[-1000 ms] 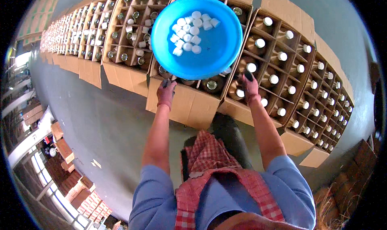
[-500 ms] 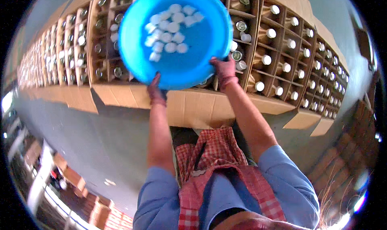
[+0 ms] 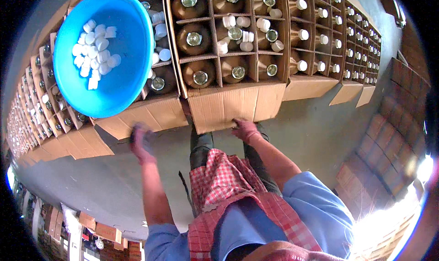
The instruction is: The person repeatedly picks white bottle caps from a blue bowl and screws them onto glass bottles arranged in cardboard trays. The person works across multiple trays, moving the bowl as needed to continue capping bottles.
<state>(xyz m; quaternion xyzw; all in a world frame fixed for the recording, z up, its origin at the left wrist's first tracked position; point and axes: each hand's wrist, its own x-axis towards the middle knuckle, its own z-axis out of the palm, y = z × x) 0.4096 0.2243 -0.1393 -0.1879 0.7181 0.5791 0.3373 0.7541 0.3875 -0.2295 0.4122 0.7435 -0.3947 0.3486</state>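
Observation:
The blue basin (image 3: 132, 85), with several white caps (image 3: 98, 50) in it, rests on the boxes at the left. My left hand (image 3: 142, 144), in a dark-stained glove, hangs below the basin by a box's front flap; motion blurs its fingers. At the front flap (image 3: 233, 107) of the middle box, my right hand (image 3: 247, 130) has its gloved fingers closed on the lower edge. This box holds uncapped glass bottles (image 3: 194, 39) in cardboard dividers. Loose white caps (image 3: 247, 41) lie among its bottle necks.
Boxes of capped bottles (image 3: 302, 34) run off to the right, their front flaps hanging outward. More bottle boxes (image 3: 34, 110) stretch away to the left. Stacked cartons (image 3: 384, 133) stand at the right behind the grey floor (image 3: 311, 128).
The basin has moved left, out of both hands, and sits on the boxes. My hands have dropped toward me, the right to the middle box's flap. The view has shifted along the row.

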